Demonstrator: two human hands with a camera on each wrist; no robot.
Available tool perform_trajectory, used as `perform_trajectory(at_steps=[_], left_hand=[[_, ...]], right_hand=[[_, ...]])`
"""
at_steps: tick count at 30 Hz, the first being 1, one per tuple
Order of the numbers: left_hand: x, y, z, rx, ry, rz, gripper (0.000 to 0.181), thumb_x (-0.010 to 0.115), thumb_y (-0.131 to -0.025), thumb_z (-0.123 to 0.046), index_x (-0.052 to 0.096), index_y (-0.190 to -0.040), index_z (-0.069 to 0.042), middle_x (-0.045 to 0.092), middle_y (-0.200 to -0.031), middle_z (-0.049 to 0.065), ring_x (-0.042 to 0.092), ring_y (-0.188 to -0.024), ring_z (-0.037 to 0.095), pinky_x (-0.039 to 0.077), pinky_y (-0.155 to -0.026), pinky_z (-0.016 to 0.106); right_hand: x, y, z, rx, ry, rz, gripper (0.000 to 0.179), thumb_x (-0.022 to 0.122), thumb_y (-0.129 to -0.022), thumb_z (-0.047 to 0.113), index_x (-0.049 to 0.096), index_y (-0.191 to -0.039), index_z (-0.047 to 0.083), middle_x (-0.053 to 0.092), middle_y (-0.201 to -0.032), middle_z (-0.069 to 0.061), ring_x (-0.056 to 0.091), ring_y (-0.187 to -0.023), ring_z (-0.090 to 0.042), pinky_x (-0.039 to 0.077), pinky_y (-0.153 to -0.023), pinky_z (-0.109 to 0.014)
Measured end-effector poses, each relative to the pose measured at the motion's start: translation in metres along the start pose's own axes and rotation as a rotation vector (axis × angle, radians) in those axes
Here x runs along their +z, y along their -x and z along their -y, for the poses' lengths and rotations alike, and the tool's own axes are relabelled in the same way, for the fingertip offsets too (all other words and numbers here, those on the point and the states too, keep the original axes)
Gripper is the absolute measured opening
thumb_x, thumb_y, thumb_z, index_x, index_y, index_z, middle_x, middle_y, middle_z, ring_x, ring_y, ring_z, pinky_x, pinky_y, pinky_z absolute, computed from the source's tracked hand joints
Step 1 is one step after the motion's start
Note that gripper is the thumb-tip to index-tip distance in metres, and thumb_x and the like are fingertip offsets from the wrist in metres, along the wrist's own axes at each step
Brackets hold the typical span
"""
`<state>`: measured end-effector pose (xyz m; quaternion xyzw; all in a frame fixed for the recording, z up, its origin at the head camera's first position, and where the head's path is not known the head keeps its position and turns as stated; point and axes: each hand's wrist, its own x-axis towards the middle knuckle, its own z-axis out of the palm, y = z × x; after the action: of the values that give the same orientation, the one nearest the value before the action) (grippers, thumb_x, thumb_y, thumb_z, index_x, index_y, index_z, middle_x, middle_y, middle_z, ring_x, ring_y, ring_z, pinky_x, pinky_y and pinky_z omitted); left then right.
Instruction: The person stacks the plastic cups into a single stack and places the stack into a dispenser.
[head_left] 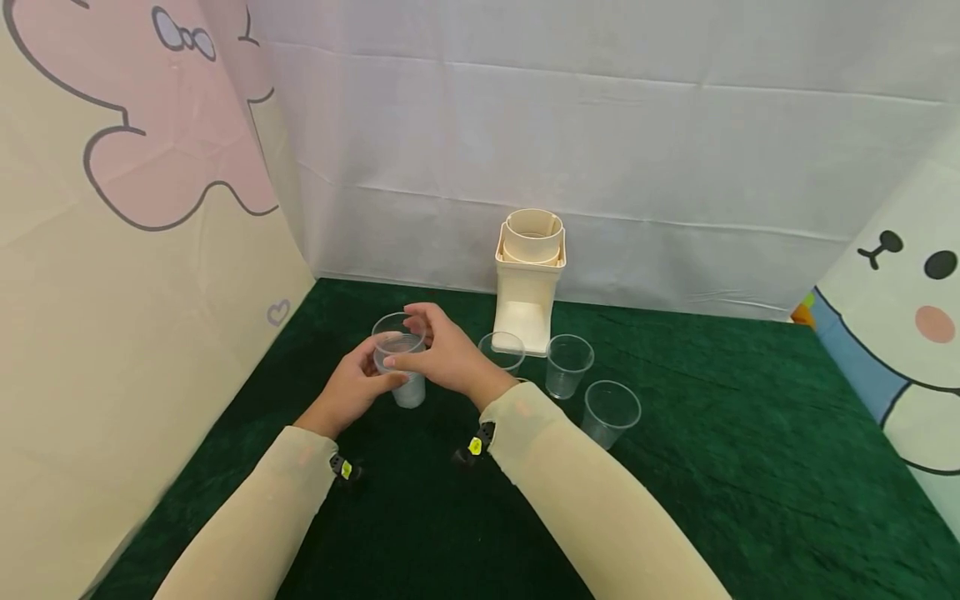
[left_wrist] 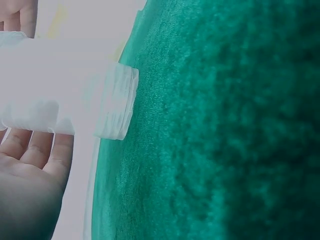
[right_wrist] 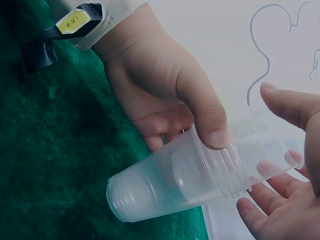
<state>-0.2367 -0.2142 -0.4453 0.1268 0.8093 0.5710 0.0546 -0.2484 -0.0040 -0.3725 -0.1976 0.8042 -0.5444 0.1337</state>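
Note:
A stack of clear plastic cups [head_left: 409,393] is held upright above the cloth, left of centre. My left hand [head_left: 347,393] grips it near the rims, its thumb across the front in the right wrist view. The top cup [right_wrist: 272,159] stands up out of the others there. My right hand [head_left: 452,357] holds this top cup, with fingertips showing through its wall. In the left wrist view the stacked cups [left_wrist: 117,102] lie across the picture, washed out, and the grip on them is partly hidden.
Three loose clear cups stand right of my hands: one [head_left: 501,342] partly behind my right wrist, a second cup [head_left: 568,367] and a nearer cup [head_left: 611,410]. A cream plastic stand with a round open top [head_left: 528,283] stands at the back. Dark green cloth [head_left: 750,433] covers the table.

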Motion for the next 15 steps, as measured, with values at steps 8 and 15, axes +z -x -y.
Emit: perform_trajectory(at_steps=[8,15], left_hand=[[-0.0007,-0.0003,-0.0019,-0.020,0.016,0.005,0.064,0.073,-0.097,-0.028,0.043,-0.153,-0.019,0.051,-0.147,0.011,0.054,-0.130,0.032,0.044,-0.108,0.056],[-0.0015,-0.0010,-0.0058,-0.021,0.015,0.024,0.068,0.072,-0.097,-0.026,0.038,-0.156,-0.015,0.047,-0.150,0.014,0.049,-0.136,0.034,0.040,-0.112,0.057]], right_hand=[[-0.0006,0.0003,-0.0014,0.024,0.011,0.004,0.082,0.083,-0.088,0.037,0.039,-0.156,0.021,0.048,-0.154,-0.002,0.042,-0.143,-0.021,0.040,-0.114,-0.048],[-0.0020,0.0019,-0.0034,0.033,0.035,-0.003,0.083,0.083,-0.089,0.037,0.038,-0.156,0.020,0.047,-0.154,-0.003,0.042,-0.143,-0.021,0.040,-0.114,-0.048]])
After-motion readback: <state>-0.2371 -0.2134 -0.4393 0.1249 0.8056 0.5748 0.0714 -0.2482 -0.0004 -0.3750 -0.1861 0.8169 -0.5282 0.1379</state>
